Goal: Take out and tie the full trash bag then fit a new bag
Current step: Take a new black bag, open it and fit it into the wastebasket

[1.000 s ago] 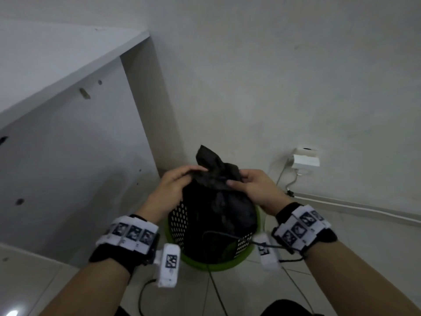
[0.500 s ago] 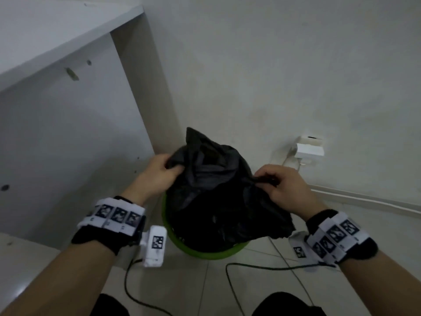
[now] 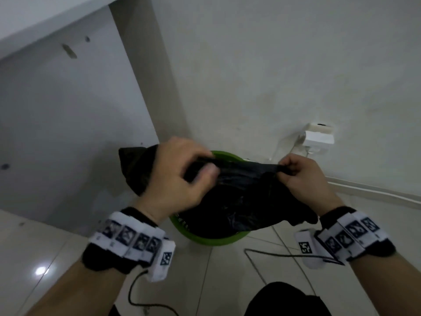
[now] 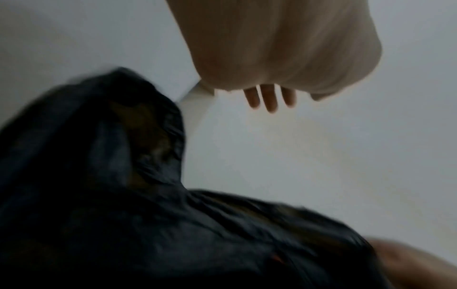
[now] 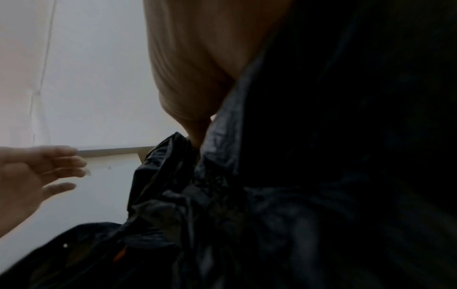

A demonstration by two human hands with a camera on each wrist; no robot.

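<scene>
Black, crinkled plastic of the trash bag [image 3: 239, 197] is stretched over the round green bin [image 3: 211, 239] on the pale tiled floor [image 3: 57, 242]. Left hand [image 3: 173, 179] pinches the bag's left edge, right hand [image 3: 300, 176] its right edge, both curled tight.

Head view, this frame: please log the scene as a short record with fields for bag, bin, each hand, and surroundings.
bag: black trash bag, mouth stretched between both hands, body hanging into the bin
bin: green bin on tiled floor, against the wall
left hand: left hand grips the bag's left edge
right hand: right hand pinches the bag's right edge
surroundings: white cabinet panel at left; white wall socket at right
tie state: not yet knotted
</scene>
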